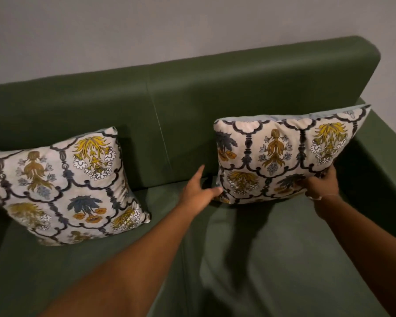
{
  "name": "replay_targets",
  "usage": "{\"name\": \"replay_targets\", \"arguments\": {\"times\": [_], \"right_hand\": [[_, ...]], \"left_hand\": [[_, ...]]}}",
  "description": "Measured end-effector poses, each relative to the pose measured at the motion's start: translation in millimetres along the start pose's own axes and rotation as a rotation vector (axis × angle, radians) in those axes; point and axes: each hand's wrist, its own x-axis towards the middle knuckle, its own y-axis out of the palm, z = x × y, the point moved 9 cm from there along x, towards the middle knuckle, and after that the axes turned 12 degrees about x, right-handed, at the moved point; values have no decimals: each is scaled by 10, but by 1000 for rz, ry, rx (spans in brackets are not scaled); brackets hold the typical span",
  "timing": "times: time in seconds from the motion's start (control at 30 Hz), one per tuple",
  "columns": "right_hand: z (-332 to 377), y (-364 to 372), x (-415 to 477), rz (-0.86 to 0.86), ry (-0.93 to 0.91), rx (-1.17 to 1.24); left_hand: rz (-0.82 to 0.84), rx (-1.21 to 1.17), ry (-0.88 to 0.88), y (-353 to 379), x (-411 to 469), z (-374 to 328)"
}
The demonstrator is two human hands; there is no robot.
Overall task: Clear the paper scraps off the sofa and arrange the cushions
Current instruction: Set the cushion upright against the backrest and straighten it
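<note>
A dark green sofa [261,92] fills the view, seen from above and in front. Its seat is smooth and matte, with a seam running down the middle between two seat sections; the tall flat backrest shows a matching seam. Behind it rises a plain pale grey wall [146,26]. At the far right a green armrest [384,143] closes off the seat.

Two square cushions with the same pattern — cream fabric with dark scalloped outlines and yellow, ochre and blue flowers — sit on the seat. The left cushion [62,186] leans back against the backrest at a tilt, one corner pointing toward the seat's middle. The right cushion [281,156] stands more upright near the armrest, its top edge close to the backrest.

Both bare arms reach forward from the bottom of the view. The left hand [198,193] is at the right cushion's lower left corner, fingers spread wide and loose, index finger pointing up toward the backrest, thumb touching the cushion's edge. The right hand [322,181] grips the cushion's lower right part, fingers curled onto the fabric; a thin light band circles that wrist.

No paper scraps show on the visible seat.
</note>
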Motion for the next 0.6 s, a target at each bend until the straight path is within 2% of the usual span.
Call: {"name": "replay_targets", "arguments": {"times": [0.13, 0.3, 0.6], "right_hand": [[-27, 1, 99, 40, 19, -48], [26, 18, 280, 110, -6, -108], [-138, -5, 300, 169, 59, -167]], "left_hand": [[59, -88, 31, 316, 105, -392], [-69, -271, -51, 508, 157, -489], [-18, -166, -74, 510, 130, -322]]}}
